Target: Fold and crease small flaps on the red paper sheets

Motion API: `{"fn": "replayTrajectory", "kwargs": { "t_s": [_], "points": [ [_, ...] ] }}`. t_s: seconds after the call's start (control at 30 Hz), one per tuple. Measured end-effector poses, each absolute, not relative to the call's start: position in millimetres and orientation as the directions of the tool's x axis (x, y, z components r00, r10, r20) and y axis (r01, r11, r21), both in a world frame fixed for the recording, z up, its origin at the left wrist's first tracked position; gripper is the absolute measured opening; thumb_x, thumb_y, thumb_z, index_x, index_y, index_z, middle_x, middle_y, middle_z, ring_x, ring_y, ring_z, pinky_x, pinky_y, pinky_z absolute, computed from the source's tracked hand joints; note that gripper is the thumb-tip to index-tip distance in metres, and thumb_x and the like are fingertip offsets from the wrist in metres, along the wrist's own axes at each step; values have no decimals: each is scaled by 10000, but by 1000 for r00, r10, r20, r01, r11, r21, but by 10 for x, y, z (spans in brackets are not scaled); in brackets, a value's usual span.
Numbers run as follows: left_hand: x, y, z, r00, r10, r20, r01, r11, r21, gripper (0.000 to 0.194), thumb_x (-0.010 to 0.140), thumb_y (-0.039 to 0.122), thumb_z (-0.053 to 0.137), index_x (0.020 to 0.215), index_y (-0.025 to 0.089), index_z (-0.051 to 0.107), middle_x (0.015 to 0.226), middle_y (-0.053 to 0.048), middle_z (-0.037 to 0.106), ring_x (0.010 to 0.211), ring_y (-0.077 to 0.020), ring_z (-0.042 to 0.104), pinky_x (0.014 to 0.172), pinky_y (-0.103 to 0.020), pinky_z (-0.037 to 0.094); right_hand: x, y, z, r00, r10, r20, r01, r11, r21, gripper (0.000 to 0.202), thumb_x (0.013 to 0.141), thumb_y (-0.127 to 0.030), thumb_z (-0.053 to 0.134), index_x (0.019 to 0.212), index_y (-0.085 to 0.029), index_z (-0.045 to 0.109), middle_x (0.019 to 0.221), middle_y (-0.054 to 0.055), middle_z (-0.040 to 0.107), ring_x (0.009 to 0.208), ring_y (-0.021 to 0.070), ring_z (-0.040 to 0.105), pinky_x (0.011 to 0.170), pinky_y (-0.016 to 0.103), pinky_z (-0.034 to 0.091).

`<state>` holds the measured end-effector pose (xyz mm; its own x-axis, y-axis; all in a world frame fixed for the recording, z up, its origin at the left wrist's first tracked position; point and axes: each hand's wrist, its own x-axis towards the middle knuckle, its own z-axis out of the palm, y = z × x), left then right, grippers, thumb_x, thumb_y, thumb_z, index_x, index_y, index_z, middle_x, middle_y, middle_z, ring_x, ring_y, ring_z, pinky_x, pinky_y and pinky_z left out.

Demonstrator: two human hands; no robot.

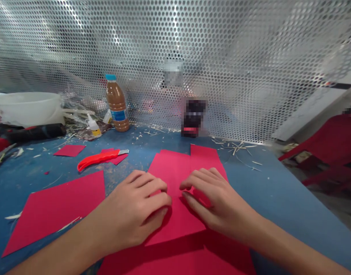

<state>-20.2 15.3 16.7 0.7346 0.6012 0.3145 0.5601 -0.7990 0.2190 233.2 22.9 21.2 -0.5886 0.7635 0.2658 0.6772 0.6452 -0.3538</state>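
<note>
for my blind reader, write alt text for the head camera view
Two bare hands, left and right, rest on overlapping red paper sheets on a blue tabletop. To the left lie a red-handled craft knife and a loose red sheet; behind stands a blue-capped plastic bottle of brown liquid.

Head-worn view, close above the bench (250, 198), facing forward and down, perforated metal screen (147, 46) beyond

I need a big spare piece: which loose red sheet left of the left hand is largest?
The sheet nearest the left forearm; the pieces beside and under the red knife are far smaller.
</note>
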Motion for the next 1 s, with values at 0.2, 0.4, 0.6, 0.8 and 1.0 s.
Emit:
{"fn": "replayTrajectory", "kwargs": {
  "t_s": [0.2, 0.4, 0.6, 0.8, 1.0],
  "points": [
    [-206, 182, 70, 782, 515, 351, 516, -851, 98, 199, 1078, 232, 525, 1057, 216, 722, 1015, -19, 735, 961, -233, 633, 932, -424, 395, 2306, 187, 162, -764, 575, 292, 550, 817, -172, 156, 1051, -233, 556, 1073, -237, 711, 959, 35, 694, 878, 218, 557, 826, 388, 312],
    [-228, 218, 53, 790, 506, 347, 522, -851, 53, 180, 1061, 261, 550, 1056, 209, 722, 993, -13, 740, 950, -241, 636, 935, -438, 386, 2333, 201, 105, -795, 543, 271, 546, 835, -71, 199, 1056, -261, 541, 1162, -243, 709, 991, 50, 705, 880, 233, 535, 824, 399, 303],
    [-343, 299, 139, 830, 477, 288, 503, -864, -18, 171, 1037, 301, 589, 959, 218, 718, 920, -11, 734, 888, -253, 615, 912, -445, 368, 2371, 236, 136, -804, 539, 252, 542, 838, -64, 181, 1033, -306, 589, 1150, -250, 715, 989, 48, 714, 903, 240, 541, 840, 402, 311],
    [-396, 315, 199, 857, 463, 227, 477, -879, -7, 164, 1027, 283, 607, 910, 217, 702, 860, 2, 698, 842, -234, 585, 857, -412, 353, 2429, 274, 125, -812, 531, 244, 527, 845, -84, 174, 1043, -257, 563, 1120, -253, 719, 982, 42, 709, 888, 226, 532, 808, 385, 312],
    [-402, 323, 204, 824, 535, 189, 537, -842, 42, 170, 976, 283, 678, 833, 190, 665, 805, -1, 658, 754, -217, 554, 786, -392, 343, 2451, 318, 118, -805, 517, 290, 523, 850, -64, 119, 995, -230, 603, 1008, -220, 722, 942, 56, 696, 851, 220, 523, 805, 386, 319]
  ]
}}
